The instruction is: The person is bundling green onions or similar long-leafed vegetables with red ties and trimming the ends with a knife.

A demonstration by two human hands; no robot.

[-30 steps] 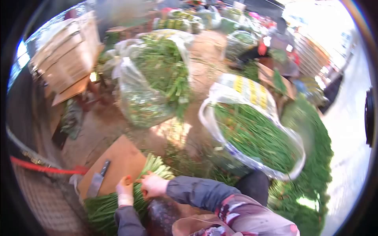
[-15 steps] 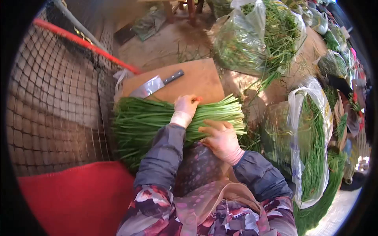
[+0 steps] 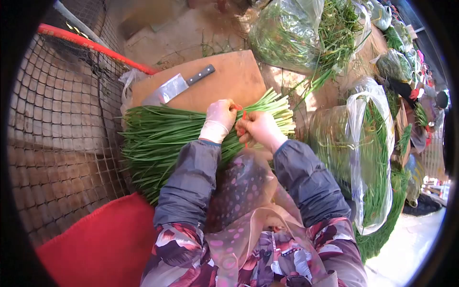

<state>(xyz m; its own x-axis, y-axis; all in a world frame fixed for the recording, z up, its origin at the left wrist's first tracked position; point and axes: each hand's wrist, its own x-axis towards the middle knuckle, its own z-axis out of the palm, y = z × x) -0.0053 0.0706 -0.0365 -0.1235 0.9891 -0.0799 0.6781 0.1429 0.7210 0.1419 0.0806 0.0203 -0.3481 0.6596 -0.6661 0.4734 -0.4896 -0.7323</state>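
Observation:
A thick bundle of long green chives lies crosswise in front of me, pale cut ends to the right and leafy ends to the left. A thin red tie crosses the bundle near its pale ends. My left hand, in a thin glove, rests on top of the chives with its fingers pinched on the tie. Close beside it, my right hand, also gloved, is closed on the tie from the right. How the tie runs underneath is hidden.
Beyond the chives is a tan cutting board bearing a cleaver. Plastic bags of greens stand at the back, and another bag of chives at right. Wire mesh and red cloth are at left.
My right hand has moved up and left, from lying spread on the chives to closing on the red tie beside my left hand. The view has shifted slightly.

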